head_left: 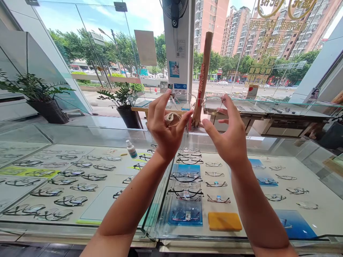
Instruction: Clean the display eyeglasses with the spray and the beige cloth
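Observation:
Up in front of me, a pair of thin-rimmed eyeglasses (213, 106) is raised above the counter, facing the window. My left hand (165, 128) pinches the left end of the frame with the fingertips. Tucked in that palm is a crumpled beige cloth (172, 119). At the other end, my right hand (232, 134) grips the right side of the frame near the hinge, its thumb apart below the lens. A small white bottle (131, 149) stands on the glass counter, left of my left forearm.
Below my arms runs a glass display case (158, 214) with rows of eyeglasses (71, 201) inside. A yellow box (224, 221) lies at the right front. Potted plants (125, 103), a wooden post (205, 67) and another counter (284, 125) stand beyond it.

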Available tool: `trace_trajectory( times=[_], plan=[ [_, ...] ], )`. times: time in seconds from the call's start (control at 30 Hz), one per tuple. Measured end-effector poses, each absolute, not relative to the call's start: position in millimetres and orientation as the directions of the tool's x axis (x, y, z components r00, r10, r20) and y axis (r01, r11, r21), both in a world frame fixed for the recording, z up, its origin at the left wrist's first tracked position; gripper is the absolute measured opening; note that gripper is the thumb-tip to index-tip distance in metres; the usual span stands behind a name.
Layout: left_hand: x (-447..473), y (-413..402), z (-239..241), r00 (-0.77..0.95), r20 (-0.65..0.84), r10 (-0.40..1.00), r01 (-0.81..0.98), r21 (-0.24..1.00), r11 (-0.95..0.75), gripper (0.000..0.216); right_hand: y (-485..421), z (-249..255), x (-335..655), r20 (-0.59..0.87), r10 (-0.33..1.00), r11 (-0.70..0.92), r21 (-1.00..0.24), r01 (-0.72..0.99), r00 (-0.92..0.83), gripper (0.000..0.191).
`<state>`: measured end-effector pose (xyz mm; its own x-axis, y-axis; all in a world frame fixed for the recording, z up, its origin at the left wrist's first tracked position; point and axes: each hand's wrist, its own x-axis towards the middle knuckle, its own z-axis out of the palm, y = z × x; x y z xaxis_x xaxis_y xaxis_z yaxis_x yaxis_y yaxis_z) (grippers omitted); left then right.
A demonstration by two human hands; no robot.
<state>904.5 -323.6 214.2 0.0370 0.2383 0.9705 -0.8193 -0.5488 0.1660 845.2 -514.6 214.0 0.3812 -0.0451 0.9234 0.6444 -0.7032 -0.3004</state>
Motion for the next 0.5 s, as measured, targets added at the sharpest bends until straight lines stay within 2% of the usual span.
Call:
trace_trajectory(
  times=[0.1,0.23,0.5],
  plan=[
    [905.9,-324.8,213.5,-0.038,0.970,0.238,-0.784,0.119,-0.609,0.071,-513.9,212.3,848.2,0.921,-0.063,-0.692,-0.318,0.648,0.384,0.085],
    [907.0,-324.9,212.4,-0.030,0.972,0.234,-0.765,0.128,-0.631,0.073,-511.8,212.0,849.4,0.921,-0.101,-0.667,-0.343,0.662,0.375,0.082],
    [909.0,-323.6,212.2,0.082,0.961,0.263,-0.875,0.196,-0.443,0.071,-508.1,213.1,847.7,0.950,-0.125,-0.673,-0.294,0.679,0.287,0.073]
  ],
)
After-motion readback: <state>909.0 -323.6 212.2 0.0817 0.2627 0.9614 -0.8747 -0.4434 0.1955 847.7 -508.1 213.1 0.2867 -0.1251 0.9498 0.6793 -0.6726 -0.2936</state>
